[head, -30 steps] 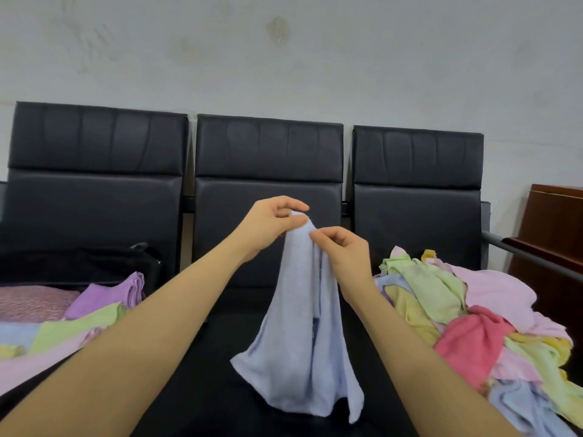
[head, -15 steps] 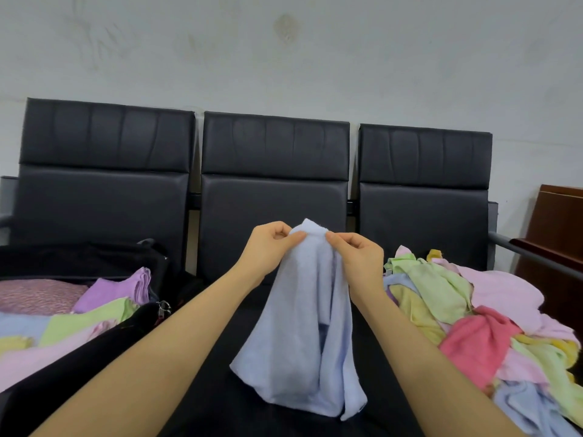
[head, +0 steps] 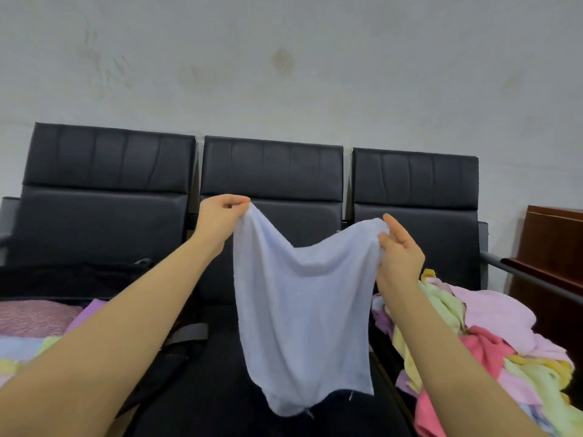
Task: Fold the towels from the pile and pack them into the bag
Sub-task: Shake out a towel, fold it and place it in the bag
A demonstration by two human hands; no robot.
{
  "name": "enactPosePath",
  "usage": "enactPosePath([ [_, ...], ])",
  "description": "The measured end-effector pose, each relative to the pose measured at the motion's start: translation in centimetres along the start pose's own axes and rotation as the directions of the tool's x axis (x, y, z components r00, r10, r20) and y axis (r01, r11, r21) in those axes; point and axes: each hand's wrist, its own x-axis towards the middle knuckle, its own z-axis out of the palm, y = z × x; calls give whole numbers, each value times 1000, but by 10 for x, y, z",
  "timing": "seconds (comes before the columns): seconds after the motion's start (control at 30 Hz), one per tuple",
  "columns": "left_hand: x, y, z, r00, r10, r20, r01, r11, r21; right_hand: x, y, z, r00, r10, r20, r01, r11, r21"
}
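We hold a light blue towel [head: 303, 313] up in front of the middle black chair [head: 272, 171], spread between our hands. Our left hand [head: 219, 220] pinches one top corner, and our right hand [head: 399, 253] pinches the other. The towel's top edge sags between them. A pile of colourful towels [head: 492, 335] lies to the right, and a black bag [head: 72, 279] holding folded towels sits at left.

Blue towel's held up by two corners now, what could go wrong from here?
1. The right hand has only a fingertip grip on its corner of the blue towel; that corner might slip and the spread would collapse.
2. The top edge sags between the right hand and the left hand, so a fold started now may come out uneven.
3. The towel hangs close to the unfolded pile on the right; its edge could snag or drag a loose towel along.
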Motion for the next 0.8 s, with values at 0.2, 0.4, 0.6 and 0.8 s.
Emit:
enactPosePath([
  [0.2, 14, 11, -24, 996, -46, -80, 41, 997, -64, 0, -20, 5, 997, 13, -75, -8, 998, 68],
  [0.4, 8, 14, -31, 993, -72, -93, 63, 993, -98, -5, -26, 1, 996, -62, -56, 64, 998, 24],
  [0.6, -2, -1, -27, 976, -96, -197, 68, 987, -148, -7, -27, -6, 992, -78, -96, 70, 994, -84],
  [0.8, -9, -13, -23, 980, -143, -136, 124, 982, -140, 7, -19, -12, 992, -46, -119, 34, 994, -100],
])
